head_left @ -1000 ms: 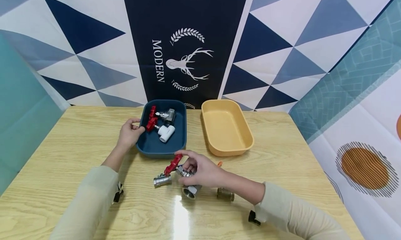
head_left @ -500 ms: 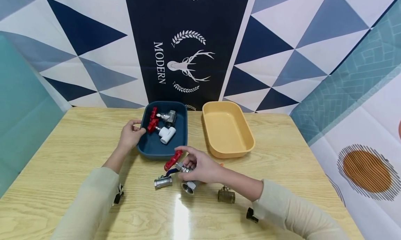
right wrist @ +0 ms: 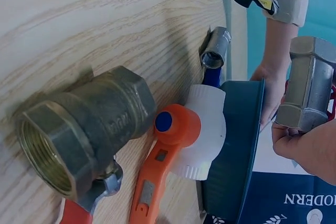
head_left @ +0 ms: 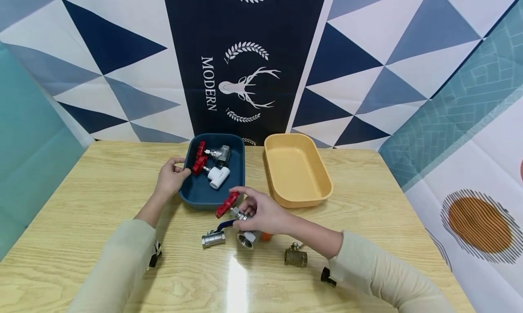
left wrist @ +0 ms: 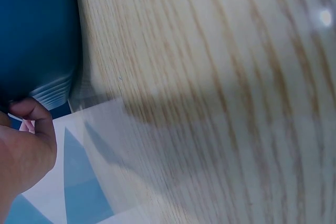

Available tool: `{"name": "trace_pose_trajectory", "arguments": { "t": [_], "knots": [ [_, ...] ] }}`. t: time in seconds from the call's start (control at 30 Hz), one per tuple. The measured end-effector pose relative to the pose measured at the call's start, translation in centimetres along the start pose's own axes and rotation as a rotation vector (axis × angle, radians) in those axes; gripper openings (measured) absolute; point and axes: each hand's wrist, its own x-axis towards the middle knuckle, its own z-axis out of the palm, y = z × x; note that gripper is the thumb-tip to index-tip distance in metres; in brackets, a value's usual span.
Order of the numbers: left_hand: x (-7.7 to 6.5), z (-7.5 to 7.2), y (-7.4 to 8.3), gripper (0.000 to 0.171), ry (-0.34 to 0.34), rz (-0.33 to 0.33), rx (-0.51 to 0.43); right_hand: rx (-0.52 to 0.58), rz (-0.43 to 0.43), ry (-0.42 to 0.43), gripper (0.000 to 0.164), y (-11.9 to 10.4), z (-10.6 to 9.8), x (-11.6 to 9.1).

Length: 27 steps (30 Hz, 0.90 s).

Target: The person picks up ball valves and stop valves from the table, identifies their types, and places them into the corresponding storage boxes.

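Observation:
My left hand [head_left: 171,179] pinches the left rim of the dark blue plastic bin [head_left: 210,197]; its curled fingers [left wrist: 39,114] appear at the bin's edge in the left wrist view. Inside the bin lie a metal valve [head_left: 222,155] and a white plastic valve [head_left: 219,176], both with red handwheels. My right hand [head_left: 261,213] grips a silver gate valve [right wrist: 310,82] by its body, its red handwheel [head_left: 227,205] tilted up left near the bin's front edge. Below it, a white ball valve [right wrist: 207,129] with an orange lever is mostly hidden by that hand in the head view.
A silver ball valve [head_left: 213,239] with a blue lever lies in front of the bin. A brass ball valve [head_left: 296,257] lies under my right forearm. The yellow bin [head_left: 282,186] stands right of the blue one, near the patterned back wall.
My right hand has lifted the gate valve slightly upward and toward the blue bin, uncovering more of the brass valve and the blue lever. My left hand stays on the rim.

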Motion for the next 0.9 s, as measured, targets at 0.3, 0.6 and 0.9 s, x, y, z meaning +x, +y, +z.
{"name": "trace_pose_trajectory", "arguments": {
  "t": [0.3,0.6,0.9],
  "knots": [
    [0.0,0.1,-0.2,0.043,0.008,0.003,0.007,0.008,0.004,-0.013,0.069,0.0,0.3,0.5],
    [0.1,0.1,-0.2,0.042,0.009,0.010,0.004,0.016,0.002,-0.002,0.068,-0.4,0.4,1.0],
    [0.1,0.0,-0.1,0.043,0.005,0.012,0.006,0.014,0.000,0.007,0.067,-0.4,0.2,1.5]
  ]
}}
